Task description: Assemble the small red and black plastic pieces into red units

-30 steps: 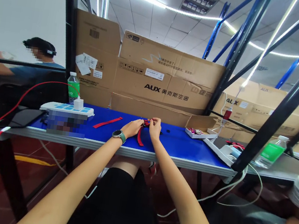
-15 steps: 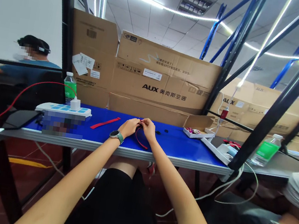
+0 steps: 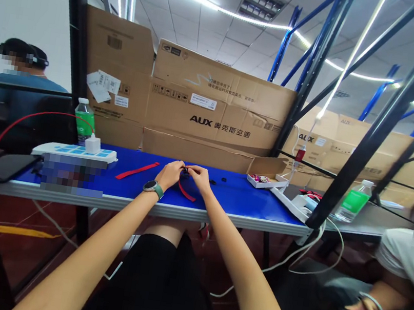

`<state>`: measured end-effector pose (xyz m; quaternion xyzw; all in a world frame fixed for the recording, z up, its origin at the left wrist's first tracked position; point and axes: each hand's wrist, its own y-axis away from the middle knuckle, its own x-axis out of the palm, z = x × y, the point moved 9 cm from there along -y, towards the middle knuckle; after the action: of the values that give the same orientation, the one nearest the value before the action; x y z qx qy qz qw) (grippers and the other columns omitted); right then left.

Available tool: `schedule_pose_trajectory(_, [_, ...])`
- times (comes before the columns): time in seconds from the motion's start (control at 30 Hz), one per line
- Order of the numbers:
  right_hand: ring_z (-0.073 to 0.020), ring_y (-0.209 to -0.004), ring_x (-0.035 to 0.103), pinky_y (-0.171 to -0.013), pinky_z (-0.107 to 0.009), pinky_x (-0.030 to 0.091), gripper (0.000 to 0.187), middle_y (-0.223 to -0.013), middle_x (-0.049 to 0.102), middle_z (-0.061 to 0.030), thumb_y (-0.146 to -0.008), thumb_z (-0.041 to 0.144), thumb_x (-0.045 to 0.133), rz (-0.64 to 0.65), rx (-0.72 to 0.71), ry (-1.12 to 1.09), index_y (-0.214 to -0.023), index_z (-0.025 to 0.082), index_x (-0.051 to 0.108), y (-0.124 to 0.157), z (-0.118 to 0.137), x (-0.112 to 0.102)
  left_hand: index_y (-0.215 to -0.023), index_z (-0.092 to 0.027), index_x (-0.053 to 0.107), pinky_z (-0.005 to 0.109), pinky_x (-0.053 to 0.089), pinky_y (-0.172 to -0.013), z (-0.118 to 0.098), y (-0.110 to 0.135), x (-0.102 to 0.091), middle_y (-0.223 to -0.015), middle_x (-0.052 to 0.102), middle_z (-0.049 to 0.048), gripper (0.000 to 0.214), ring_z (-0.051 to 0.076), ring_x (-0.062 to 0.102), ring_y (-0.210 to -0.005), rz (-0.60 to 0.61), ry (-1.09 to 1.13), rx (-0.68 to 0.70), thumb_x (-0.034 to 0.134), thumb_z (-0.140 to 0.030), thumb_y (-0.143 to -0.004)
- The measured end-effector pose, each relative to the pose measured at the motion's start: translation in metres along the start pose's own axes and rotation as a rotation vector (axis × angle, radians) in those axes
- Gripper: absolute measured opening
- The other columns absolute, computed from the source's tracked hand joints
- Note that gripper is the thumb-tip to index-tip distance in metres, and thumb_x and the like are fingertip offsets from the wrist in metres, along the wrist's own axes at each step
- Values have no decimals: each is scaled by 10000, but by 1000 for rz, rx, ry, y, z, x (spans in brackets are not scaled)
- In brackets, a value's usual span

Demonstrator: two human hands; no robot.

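Note:
My left hand (image 3: 170,174), with a watch (image 3: 154,187) on its wrist, and my right hand (image 3: 199,177) meet over the blue tabletop (image 3: 247,198). Their fingers pinch the upper end of a red strap (image 3: 187,194). The strap's free end curves down towards the front edge. Something small and dark shows between the fingertips, too hidden to name. To the left lies a second red strap (image 3: 137,170), flat and apart from my hands. Small black pieces (image 3: 224,179) rest just right of my right hand.
A power strip (image 3: 75,152) with a white plug lies left, near a bottle (image 3: 85,121). An opened small box (image 3: 265,181) holds small items at right, beside another white power strip (image 3: 289,205). Cardboard (image 3: 217,110) stands behind. People sit on both sides.
The whole view has shifted a little, so things appear farther left. My hands stay together at the strap, which now shows its broad side more. The person at right shows more.

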<state>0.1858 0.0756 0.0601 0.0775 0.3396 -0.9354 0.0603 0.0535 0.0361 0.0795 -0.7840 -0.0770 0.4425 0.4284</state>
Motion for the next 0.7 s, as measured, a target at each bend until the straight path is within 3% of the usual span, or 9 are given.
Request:
schedule_pose_trajectory(0.27, [-271, -957, 720, -933, -412, 541, 351, -984, 776, -82, -742, 454, 727, 27, -1, -77, -937, 170, 791, 3, 9, 3, -995, -191, 620, 328, 505, -889, -2, 1, -7, -1015, 696, 103, 192, 222, 656, -993, -54, 21, 8, 431, -180, -965])
schedule_pose_trajectory(0.43, [-280, -964, 719, -915, -413, 551, 375, -986, 776, -81, -721, 477, 744, 26, 52, -57, -935, 172, 790, 4, 4, 4, -1003, -201, 607, 324, 505, -868, 0, 3, -17, -983, 698, 88, 152, 217, 657, -956, -108, 25, -65, 484, -157, -925])
schedule_pose_trajectory(0.57, [-258, -947, 725, -909, -397, 555, 345, -989, 775, -73, -717, 442, 747, 32, 35, -55, -950, 187, 776, 3, 1, 5, -898, -198, 643, 327, 500, -879, -2, 3, -18, -929, 712, 80, 158, 214, 659, -924, -94, 13, -44, 492, -153, -904])
schedule_pose_trajectory(0.7, [-233, -894, 730, -852, -354, 571, 307, -940, 773, -67, -718, 420, 738, -19, 19, -52, -911, 181, 747, 2, 1, 0, -916, -188, 697, 325, 510, -884, -2, 2, -14, -958, 744, 78, 201, 211, 680, -919, -67, 75, -4, 497, -173, -906])
